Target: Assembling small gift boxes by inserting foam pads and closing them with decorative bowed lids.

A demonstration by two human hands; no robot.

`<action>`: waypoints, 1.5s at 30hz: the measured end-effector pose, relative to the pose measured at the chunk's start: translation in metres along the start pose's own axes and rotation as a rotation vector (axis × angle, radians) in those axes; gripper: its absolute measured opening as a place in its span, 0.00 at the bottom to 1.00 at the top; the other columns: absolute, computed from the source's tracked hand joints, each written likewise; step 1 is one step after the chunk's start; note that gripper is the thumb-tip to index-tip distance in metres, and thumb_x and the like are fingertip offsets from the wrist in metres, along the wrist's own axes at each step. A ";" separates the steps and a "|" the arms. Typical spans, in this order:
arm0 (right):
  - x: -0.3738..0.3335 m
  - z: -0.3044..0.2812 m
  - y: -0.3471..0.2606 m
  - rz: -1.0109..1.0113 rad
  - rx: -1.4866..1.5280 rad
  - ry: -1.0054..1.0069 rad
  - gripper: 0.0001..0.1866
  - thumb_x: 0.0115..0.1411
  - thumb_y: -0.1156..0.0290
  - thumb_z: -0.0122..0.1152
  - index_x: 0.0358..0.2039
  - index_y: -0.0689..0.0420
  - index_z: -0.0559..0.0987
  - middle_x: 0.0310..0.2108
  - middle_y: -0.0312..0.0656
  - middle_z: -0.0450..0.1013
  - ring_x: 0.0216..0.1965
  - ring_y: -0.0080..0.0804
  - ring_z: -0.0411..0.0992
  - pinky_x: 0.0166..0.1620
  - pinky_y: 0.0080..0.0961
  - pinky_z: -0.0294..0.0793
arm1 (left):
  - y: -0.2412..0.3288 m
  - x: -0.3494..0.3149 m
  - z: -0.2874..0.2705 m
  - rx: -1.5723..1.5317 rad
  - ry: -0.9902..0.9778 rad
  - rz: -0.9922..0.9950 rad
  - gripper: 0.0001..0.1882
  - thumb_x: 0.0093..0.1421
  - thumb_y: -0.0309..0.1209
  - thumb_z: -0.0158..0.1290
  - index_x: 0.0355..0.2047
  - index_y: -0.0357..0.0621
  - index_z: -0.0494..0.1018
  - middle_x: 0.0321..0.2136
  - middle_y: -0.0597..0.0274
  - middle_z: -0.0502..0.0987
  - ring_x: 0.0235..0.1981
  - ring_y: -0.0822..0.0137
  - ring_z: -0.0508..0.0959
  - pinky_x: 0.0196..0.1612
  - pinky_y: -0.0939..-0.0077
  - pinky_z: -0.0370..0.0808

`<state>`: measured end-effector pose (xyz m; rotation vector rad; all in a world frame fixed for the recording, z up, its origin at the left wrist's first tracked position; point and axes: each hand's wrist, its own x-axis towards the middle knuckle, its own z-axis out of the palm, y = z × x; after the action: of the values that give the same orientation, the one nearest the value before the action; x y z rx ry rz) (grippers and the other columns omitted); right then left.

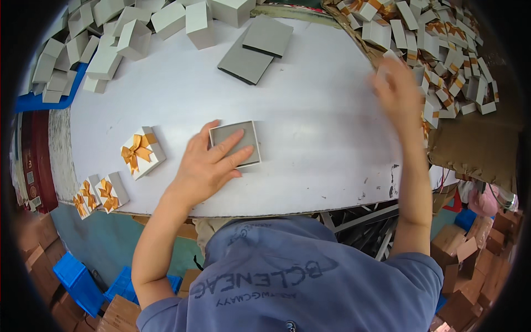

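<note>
My left hand (206,160) lies over a small white box base (258,157) on the table. Its fingers are spread, and two of them rest on the grey insert (251,135) inside the box. At the far right my right hand (397,88) is at the edge of a heap of white boxes with orange ribbons (442,55). Motion blurs its fingers, and whether it holds anything cannot be made out. To the left of my left hand stands a white gift box with an orange bow (145,152).
Two more bowed boxes (110,191) sit at the table's near left edge. Two stacked grey pads (268,36) lie at the back. Plain white boxes (134,39) crowd the far left, some in a blue tray (69,99). Cardboard (470,145) borders the right-hand heap.
</note>
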<state>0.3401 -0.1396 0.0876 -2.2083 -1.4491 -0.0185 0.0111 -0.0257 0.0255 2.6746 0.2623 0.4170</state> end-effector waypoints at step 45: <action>0.010 0.035 -0.042 -0.706 0.024 0.500 0.17 0.41 0.74 0.63 0.35 0.51 0.80 0.28 0.33 0.71 0.29 0.29 0.67 0.30 0.27 0.64 | -0.013 0.031 -0.037 0.186 0.295 -0.290 0.07 0.52 0.28 0.52 0.32 0.44 0.69 0.56 0.44 0.60 0.50 0.47 0.69 0.43 0.63 0.73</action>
<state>0.2990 -0.1039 0.0758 -1.4147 -1.8033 -0.7240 0.0267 0.0072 0.0599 2.6855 0.8011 0.7226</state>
